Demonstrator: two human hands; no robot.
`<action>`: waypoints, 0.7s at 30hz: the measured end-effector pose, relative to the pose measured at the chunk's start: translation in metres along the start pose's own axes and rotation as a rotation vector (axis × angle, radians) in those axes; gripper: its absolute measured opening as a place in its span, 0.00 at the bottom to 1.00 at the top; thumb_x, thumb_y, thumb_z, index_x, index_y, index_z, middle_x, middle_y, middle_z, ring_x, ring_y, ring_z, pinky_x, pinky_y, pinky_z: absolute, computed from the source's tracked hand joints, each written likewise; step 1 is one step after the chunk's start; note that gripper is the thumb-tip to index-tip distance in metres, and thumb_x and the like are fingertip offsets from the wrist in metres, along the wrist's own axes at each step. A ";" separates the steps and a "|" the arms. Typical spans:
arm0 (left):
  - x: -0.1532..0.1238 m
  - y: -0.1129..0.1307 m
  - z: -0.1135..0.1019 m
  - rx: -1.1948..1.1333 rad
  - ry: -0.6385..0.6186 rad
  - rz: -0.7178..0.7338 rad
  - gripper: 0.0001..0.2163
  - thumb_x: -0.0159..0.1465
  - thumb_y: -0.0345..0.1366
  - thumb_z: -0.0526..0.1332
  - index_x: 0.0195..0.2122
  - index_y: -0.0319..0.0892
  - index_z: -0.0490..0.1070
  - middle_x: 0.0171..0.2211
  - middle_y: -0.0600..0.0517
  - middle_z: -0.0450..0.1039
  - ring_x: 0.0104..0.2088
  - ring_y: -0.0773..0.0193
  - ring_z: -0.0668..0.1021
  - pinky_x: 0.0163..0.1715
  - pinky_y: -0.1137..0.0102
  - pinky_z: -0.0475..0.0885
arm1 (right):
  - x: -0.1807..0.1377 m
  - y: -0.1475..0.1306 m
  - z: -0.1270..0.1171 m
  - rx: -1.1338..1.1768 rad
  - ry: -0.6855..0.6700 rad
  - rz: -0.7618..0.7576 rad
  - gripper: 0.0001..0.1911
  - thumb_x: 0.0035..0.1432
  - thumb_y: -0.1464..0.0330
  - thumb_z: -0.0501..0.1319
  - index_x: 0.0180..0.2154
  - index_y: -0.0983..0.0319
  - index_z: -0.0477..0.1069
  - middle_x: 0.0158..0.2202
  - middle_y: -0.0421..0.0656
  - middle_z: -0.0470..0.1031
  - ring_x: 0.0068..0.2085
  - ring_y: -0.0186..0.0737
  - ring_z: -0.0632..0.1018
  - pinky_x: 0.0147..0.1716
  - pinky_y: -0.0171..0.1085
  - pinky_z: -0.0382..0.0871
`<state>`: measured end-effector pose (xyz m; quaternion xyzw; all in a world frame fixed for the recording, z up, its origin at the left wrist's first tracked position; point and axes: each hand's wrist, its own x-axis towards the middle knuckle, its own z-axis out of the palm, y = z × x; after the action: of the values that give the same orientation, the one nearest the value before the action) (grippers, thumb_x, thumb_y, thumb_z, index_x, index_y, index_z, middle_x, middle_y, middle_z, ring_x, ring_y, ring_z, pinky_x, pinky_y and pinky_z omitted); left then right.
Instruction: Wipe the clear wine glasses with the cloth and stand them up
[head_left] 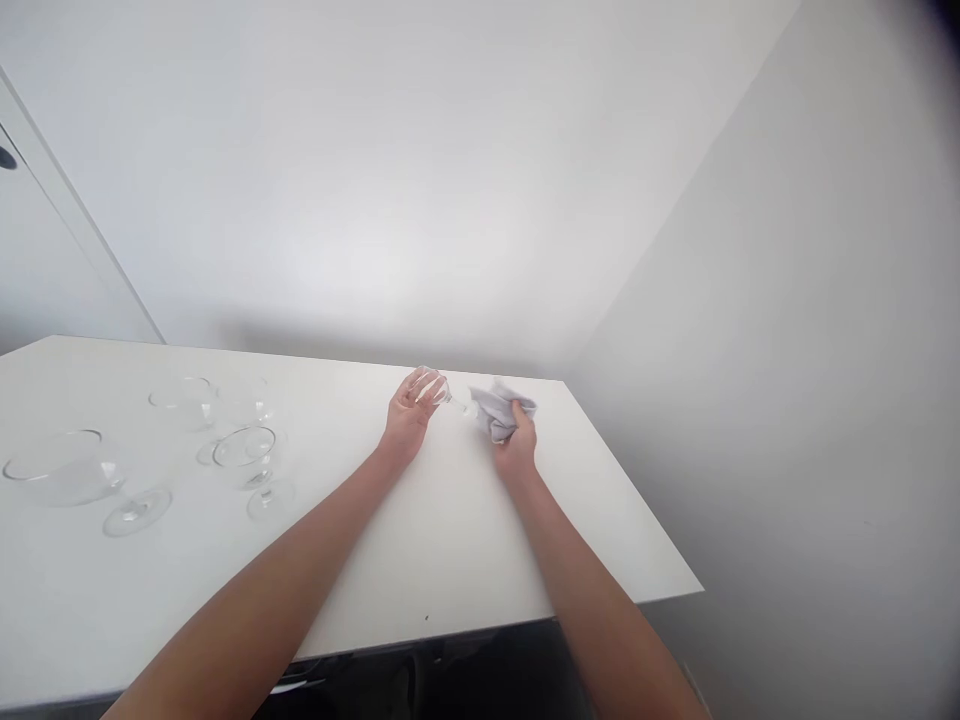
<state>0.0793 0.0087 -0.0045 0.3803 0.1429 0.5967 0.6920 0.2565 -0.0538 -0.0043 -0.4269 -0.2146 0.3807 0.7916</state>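
My left hand point(411, 410) is closed around the bowl of a clear wine glass point(442, 391), which lies sideways above the table with its stem pointing right. In my right hand point(520, 440) is a light grey cloth point(495, 408), bunched up at the foot end of the glass. The cloth hides most of the foot. Both hands are over the far part of the white table, close to each other.
On the left of the white table point(420, 560) stand several clear stemmed glasses, among them a large one point(64, 475) and a smaller one point(244, 460). A white wall point(450, 180) rises behind the table, and another wall point(810, 350) is on the right.
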 end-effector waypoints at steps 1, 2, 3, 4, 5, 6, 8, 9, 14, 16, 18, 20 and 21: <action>-0.002 0.000 0.002 0.007 -0.031 0.005 0.28 0.55 0.43 0.80 0.56 0.49 0.77 0.65 0.44 0.71 0.66 0.46 0.75 0.68 0.50 0.68 | -0.003 0.000 0.003 0.027 -0.132 0.081 0.24 0.58 0.48 0.68 0.47 0.58 0.73 0.43 0.45 0.81 0.40 0.39 0.82 0.34 0.37 0.77; -0.004 0.001 0.005 0.019 -0.075 0.004 0.28 0.55 0.42 0.81 0.56 0.49 0.77 0.65 0.45 0.71 0.66 0.45 0.75 0.68 0.50 0.68 | -0.007 0.000 0.006 0.035 -0.243 0.150 0.24 0.59 0.48 0.68 0.48 0.58 0.74 0.44 0.45 0.81 0.40 0.40 0.82 0.33 0.37 0.77; -0.006 0.002 0.008 0.032 -0.127 -0.001 0.28 0.54 0.42 0.81 0.55 0.49 0.78 0.64 0.45 0.71 0.67 0.44 0.74 0.68 0.50 0.68 | -0.011 0.001 0.010 0.024 -0.312 0.201 0.24 0.59 0.48 0.67 0.48 0.57 0.74 0.44 0.45 0.81 0.39 0.40 0.81 0.32 0.38 0.77; -0.009 0.002 0.011 0.043 -0.179 -0.009 0.27 0.54 0.42 0.81 0.54 0.48 0.79 0.64 0.45 0.71 0.67 0.43 0.73 0.68 0.50 0.68 | -0.015 0.003 0.014 0.003 -0.339 0.237 0.23 0.60 0.48 0.67 0.48 0.57 0.74 0.44 0.45 0.82 0.39 0.40 0.81 0.32 0.37 0.77; -0.011 0.004 0.013 0.048 -0.225 -0.017 0.26 0.53 0.41 0.81 0.52 0.47 0.79 0.63 0.45 0.70 0.67 0.41 0.73 0.68 0.50 0.68 | -0.018 0.004 0.017 -0.020 -0.335 0.266 0.22 0.60 0.49 0.68 0.47 0.57 0.75 0.43 0.44 0.82 0.38 0.39 0.81 0.31 0.37 0.77; -0.013 0.005 0.015 0.045 -0.262 -0.025 0.25 0.53 0.41 0.81 0.51 0.46 0.80 0.63 0.45 0.70 0.68 0.40 0.72 0.68 0.51 0.68 | -0.019 0.005 0.019 -0.040 -0.321 0.290 0.20 0.60 0.49 0.68 0.44 0.57 0.74 0.41 0.43 0.81 0.36 0.39 0.81 0.30 0.36 0.76; -0.014 0.006 0.017 0.011 -0.303 -0.032 0.24 0.53 0.42 0.82 0.49 0.46 0.80 0.63 0.45 0.69 0.69 0.38 0.71 0.68 0.52 0.68 | -0.018 0.005 0.019 -0.049 -0.319 0.321 0.19 0.62 0.49 0.66 0.41 0.58 0.73 0.39 0.43 0.81 0.34 0.38 0.80 0.28 0.36 0.75; -0.013 0.006 0.017 -0.017 -0.309 -0.031 0.24 0.53 0.43 0.82 0.49 0.46 0.80 0.63 0.45 0.69 0.69 0.37 0.70 0.67 0.52 0.68 | -0.015 0.005 0.017 -0.041 -0.309 0.316 0.20 0.63 0.48 0.64 0.40 0.58 0.72 0.37 0.42 0.81 0.33 0.38 0.80 0.27 0.36 0.74; -0.006 0.006 0.011 -0.144 -0.200 0.020 0.25 0.52 0.42 0.82 0.49 0.48 0.78 0.62 0.48 0.69 0.71 0.43 0.69 0.70 0.55 0.64 | -0.003 -0.003 0.004 -0.058 0.088 -0.008 0.17 0.64 0.51 0.63 0.40 0.58 0.71 0.27 0.35 0.72 0.24 0.30 0.71 0.20 0.30 0.63; -0.005 0.006 0.010 -0.179 -0.164 0.033 0.25 0.53 0.41 0.82 0.49 0.49 0.76 0.61 0.49 0.69 0.70 0.46 0.69 0.70 0.55 0.63 | -0.006 -0.004 0.005 -0.046 0.018 -0.059 0.16 0.60 0.54 0.67 0.42 0.57 0.72 0.29 0.35 0.74 0.25 0.29 0.72 0.21 0.30 0.64; -0.006 0.006 0.012 -0.194 -0.178 0.020 0.27 0.53 0.39 0.81 0.50 0.51 0.72 0.61 0.50 0.69 0.70 0.46 0.70 0.68 0.52 0.65 | -0.013 -0.003 0.010 -0.030 -0.218 0.047 0.19 0.58 0.53 0.68 0.45 0.56 0.72 0.35 0.39 0.78 0.29 0.33 0.77 0.25 0.32 0.69; -0.009 0.005 0.015 -0.170 -0.218 -0.003 0.28 0.53 0.36 0.81 0.50 0.53 0.69 0.60 0.51 0.70 0.69 0.46 0.71 0.66 0.51 0.67 | -0.019 -0.002 0.017 -0.032 -0.379 0.145 0.21 0.59 0.50 0.66 0.47 0.56 0.72 0.39 0.42 0.80 0.33 0.37 0.80 0.29 0.36 0.73; -0.010 0.004 0.016 -0.143 -0.247 -0.017 0.29 0.52 0.35 0.81 0.50 0.53 0.69 0.60 0.51 0.70 0.68 0.46 0.72 0.65 0.51 0.68 | -0.021 -0.002 0.018 -0.059 -0.392 0.153 0.22 0.61 0.47 0.63 0.47 0.56 0.71 0.39 0.42 0.80 0.35 0.38 0.80 0.30 0.37 0.74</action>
<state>0.0845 -0.0064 0.0068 0.3993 0.0171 0.5481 0.7347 0.2320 -0.0612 0.0067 -0.3826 -0.3425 0.5093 0.6907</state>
